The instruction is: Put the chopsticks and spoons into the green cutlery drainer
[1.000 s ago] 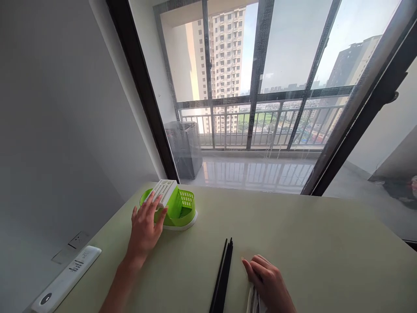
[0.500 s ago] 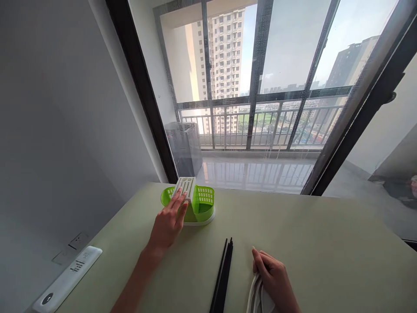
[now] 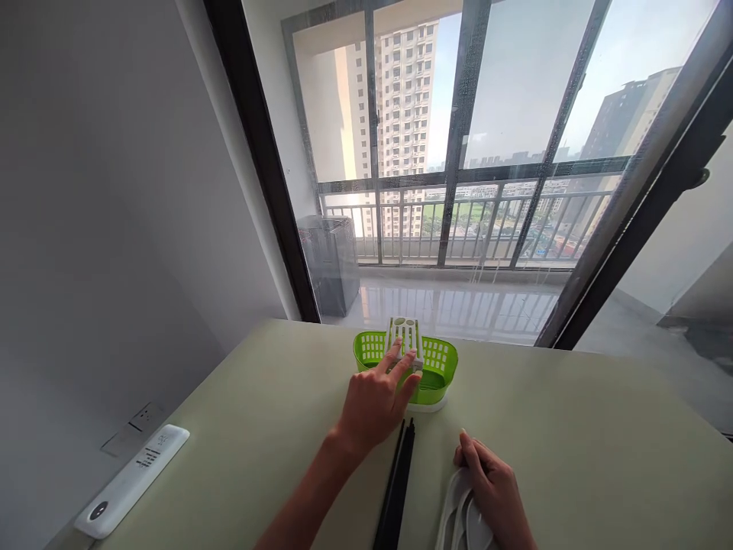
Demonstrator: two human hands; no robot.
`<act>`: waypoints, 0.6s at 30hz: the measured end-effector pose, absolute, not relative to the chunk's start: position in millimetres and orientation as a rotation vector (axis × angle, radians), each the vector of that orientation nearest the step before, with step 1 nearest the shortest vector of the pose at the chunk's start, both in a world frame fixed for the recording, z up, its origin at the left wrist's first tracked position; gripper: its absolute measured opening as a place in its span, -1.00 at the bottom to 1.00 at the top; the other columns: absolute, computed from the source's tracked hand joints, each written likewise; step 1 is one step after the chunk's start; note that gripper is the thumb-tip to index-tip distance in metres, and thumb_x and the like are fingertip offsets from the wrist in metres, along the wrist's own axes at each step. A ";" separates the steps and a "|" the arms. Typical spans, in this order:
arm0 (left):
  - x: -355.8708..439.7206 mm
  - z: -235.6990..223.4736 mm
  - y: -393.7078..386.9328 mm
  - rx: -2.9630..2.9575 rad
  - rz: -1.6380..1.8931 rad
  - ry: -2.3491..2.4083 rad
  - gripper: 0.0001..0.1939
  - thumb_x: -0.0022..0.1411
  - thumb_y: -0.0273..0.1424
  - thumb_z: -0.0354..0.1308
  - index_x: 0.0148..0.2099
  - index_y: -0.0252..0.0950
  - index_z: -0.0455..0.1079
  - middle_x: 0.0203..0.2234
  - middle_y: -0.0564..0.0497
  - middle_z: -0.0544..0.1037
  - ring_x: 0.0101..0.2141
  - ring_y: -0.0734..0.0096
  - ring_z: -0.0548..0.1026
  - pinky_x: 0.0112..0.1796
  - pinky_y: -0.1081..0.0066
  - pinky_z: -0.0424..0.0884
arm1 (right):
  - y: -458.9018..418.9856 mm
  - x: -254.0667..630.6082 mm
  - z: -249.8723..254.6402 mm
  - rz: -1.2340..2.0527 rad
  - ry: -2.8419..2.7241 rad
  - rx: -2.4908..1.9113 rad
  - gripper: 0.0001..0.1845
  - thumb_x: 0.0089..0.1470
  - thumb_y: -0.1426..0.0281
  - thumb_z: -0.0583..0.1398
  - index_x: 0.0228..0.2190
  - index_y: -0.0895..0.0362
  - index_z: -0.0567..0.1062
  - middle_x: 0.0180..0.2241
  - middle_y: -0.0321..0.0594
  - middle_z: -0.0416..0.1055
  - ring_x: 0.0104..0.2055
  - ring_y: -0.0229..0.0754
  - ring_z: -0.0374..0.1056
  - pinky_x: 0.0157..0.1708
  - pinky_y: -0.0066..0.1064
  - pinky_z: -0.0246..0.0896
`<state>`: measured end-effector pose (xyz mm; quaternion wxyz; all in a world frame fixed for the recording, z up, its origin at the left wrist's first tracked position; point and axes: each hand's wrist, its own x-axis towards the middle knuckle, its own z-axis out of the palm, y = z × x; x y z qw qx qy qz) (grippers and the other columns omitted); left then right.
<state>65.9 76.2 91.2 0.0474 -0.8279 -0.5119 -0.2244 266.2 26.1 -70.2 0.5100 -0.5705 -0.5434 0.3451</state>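
A green utensil holder [image 3: 438,386] with basket sides, a white slotted top [image 3: 404,336] and a white base stands toward the far side of the table. My left hand [image 3: 375,401] grips its top, fingers over the slots and thumb at the front edge. Black chopsticks [image 3: 395,489] lie in a bundle just in front of the holder, partly beside my left wrist. To their right, my right hand [image 3: 492,481] is closed on white spoons [image 3: 458,508], whose rounded parts show below the fingers. The hand partly covers them, and the frame's bottom edge cuts them off.
The pale green table [image 3: 573,443] reaches to a large glass door with a dark frame [image 3: 263,168]. A long white device [image 3: 134,481] with a dark round spot lies along the left table edge, near a wall socket [image 3: 147,415].
My left hand has moved the green utensil holder to the right, and it now stands behind the chopsticks. The holder has turned slightly. My right hand keeps its grip on the spoons, which show more.
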 end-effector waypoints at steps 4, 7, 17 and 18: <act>81.9 91.0 71.3 -2.599 -0.706 -1.455 -0.54 0.55 -0.16 -0.14 0.35 -0.10 0.33 0.32 -0.16 0.36 -0.16 0.25 0.67 -0.22 0.30 0.61 | 26.8 268.1 -73.3 0.835 -1.264 -1.380 -0.38 0.20 -0.16 0.07 -0.59 0.07 0.38 -0.58 -0.29 0.29 -0.50 -0.15 0.24 -0.45 -0.40 0.20; 89.2 92.1 67.9 -2.647 -0.709 -1.414 -0.54 0.55 -0.16 -0.13 0.35 -0.08 0.32 0.32 -0.15 0.36 -0.19 0.28 0.67 -0.22 0.28 0.62 | 27.3 272.0 -78.8 0.846 -1.216 -1.414 -0.38 0.17 -0.19 0.08 -0.58 0.07 0.40 -0.58 -0.28 0.32 -0.50 -0.14 0.24 -0.48 -0.39 0.20; 95.9 99.5 50.2 -2.715 -0.645 -1.402 -0.53 0.55 -0.16 -0.15 0.38 -0.07 0.25 0.32 -0.13 0.35 -0.12 0.23 0.65 -0.16 0.23 0.59 | 28.3 281.5 -76.7 0.745 -0.952 -1.509 -0.49 0.20 -0.12 0.09 -0.23 0.07 0.45 -0.44 -0.26 0.47 -0.36 -0.08 0.39 -0.30 -0.33 0.29; 93.4 97.1 49.2 -2.707 -0.680 -1.386 -0.54 0.55 -0.18 -0.14 0.38 -0.09 0.24 0.32 -0.13 0.36 -0.04 0.20 0.62 -0.07 0.19 0.57 | 28.9 281.7 -76.0 0.751 -0.927 -1.496 -0.50 0.21 -0.11 0.10 -0.21 0.07 0.44 -0.45 -0.27 0.46 -0.37 -0.09 0.38 -0.30 -0.32 0.29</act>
